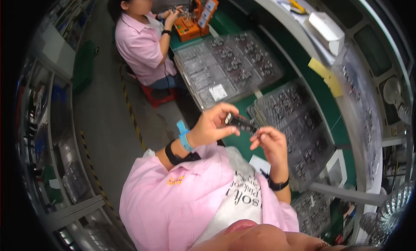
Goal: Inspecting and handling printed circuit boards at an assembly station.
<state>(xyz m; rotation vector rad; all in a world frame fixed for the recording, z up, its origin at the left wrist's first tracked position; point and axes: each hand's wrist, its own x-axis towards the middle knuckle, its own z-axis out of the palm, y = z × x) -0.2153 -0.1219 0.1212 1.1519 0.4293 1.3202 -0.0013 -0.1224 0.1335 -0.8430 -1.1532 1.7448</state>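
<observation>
A small black oblong part [243, 124] with shiny metal bits is held up in front of my chest, over the bench edge. My left hand [213, 124] grips its left end between thumb and fingers. At the other end, my right hand [271, 143] has its fingertips pinched together against the part; the exact contact is too small to make out. Just beyond my hands lies a stack of clear compartment trays [281, 104] filled with small metal parts. A blue band [184, 136] is around my left wrist.
A larger clear tray [203, 99] of parts lies farther off on the green bench. There, a co-worker [141, 47] in pink handles something at an orange fixture [187, 30]. Yellow-handled pliers [295, 6] and a white box [326, 32] rest on the shelf. A clear hose [392, 207] hangs lower right.
</observation>
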